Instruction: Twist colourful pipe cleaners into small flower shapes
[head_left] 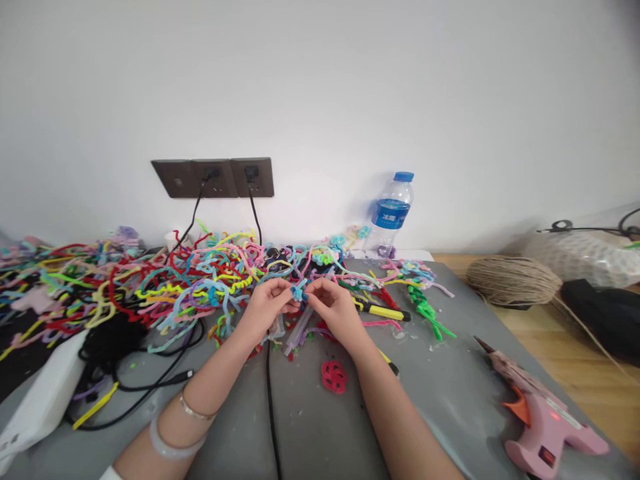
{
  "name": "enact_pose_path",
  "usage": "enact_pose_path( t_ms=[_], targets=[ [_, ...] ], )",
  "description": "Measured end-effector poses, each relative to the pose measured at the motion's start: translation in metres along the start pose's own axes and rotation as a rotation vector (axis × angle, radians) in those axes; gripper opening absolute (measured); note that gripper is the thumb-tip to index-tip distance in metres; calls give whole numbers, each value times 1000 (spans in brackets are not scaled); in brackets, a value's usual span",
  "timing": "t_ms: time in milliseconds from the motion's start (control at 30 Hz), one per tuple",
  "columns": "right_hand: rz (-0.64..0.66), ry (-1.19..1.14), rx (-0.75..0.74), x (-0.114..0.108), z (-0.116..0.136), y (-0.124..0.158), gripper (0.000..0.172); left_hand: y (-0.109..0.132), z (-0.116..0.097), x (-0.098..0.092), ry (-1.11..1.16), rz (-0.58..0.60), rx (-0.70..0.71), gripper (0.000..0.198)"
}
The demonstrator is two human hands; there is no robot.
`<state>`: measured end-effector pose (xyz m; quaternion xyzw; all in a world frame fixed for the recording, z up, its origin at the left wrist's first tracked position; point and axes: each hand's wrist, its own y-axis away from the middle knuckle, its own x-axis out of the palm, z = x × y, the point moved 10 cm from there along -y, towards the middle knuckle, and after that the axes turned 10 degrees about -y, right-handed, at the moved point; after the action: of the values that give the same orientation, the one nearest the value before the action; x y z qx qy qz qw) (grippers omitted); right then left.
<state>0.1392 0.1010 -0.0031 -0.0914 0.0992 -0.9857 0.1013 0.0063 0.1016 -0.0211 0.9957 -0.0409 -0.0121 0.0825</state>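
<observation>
My left hand (267, 303) and my right hand (334, 305) meet over the middle of the grey table (440, 393). Both pinch a small light-blue pipe-cleaner piece (299, 291) between their fingertips, fingers closed on it. A big tangle of coloured pipe cleaners (150, 283) spreads behind and to the left of my hands. A finished red pipe-cleaner knot (334, 377) lies flat on the table just below my right wrist. Clear glue sticks (295, 330) lie under my hands.
A pink glue gun (543, 417) rests at the right front. A water bottle (391, 215) stands by the wall, beside wall sockets (215, 178) with black cables. A twine ball (513, 281), green pipe-cleaner piece (427, 312), yellow-handled tool (383, 311) and white box (43, 400) also lie about.
</observation>
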Motion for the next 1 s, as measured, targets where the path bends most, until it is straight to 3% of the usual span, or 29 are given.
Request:
enact_pose_path(
  t_ms=[200, 500, 733, 1000],
  targets=[
    [-33, -98, 21, 1, 0, 0, 19, 5, -13, 3, -92, 4, 80, 25],
    [-62, -204, 72, -5, -8, -1, 32, 6, -11, 14, 94, 90, 65, 32],
    [-9, -237, 29, -1, 2, -1, 26, 6, -10, 11, 259, 78, 33, 36],
    [-90, -156, -67, -9, 11, 1, 18, 5, -3, 11, 170, 61, -2, 34]
  ],
)
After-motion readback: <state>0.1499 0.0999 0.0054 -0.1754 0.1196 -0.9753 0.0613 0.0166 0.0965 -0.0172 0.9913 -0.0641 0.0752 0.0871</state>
